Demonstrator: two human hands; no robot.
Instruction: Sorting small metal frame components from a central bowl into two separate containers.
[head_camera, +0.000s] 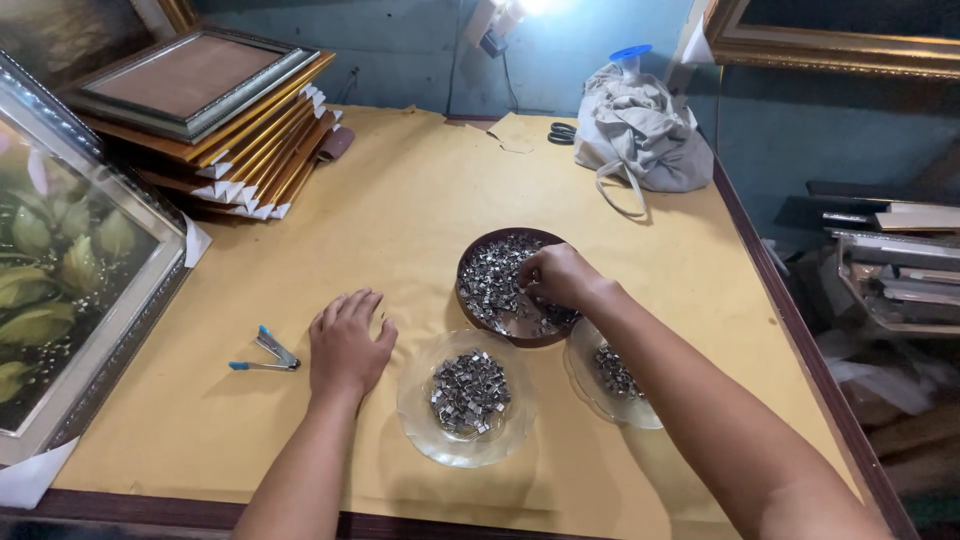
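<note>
- Tan paper covers the surface (420, 200), which carries everything under the hands; stacked picture frames (215, 120) lie well beyond the left hand, and a grey cloth bag (640, 135) lies well beyond the right hand.
- Brown round dish (478, 262): directly under the right hand, full of small metal clips (490, 285). Being round, it has no long axis and points nowhere; the clips lie in every direction.
- Clear glass plate (420, 415): between the two forearms, holding a smaller heap of clips. A second glass plate (640, 412) sits beneath the right forearm.
- Left hand (345, 345): flat on the paper, palm down, fingers together, holding nothing. A blue-handled tool (265, 355) lies just outboard of it, long axis running left to right.
- Right hand (558, 275): fingertips drawn together down among the clips; whether a clip is pinched cannot be told.
- Risk, as a judgement: the right forearm could catch the second plate and tip it, scattering clips. The brown dish overlaps both plates, so a push on it may shift them.
</note>
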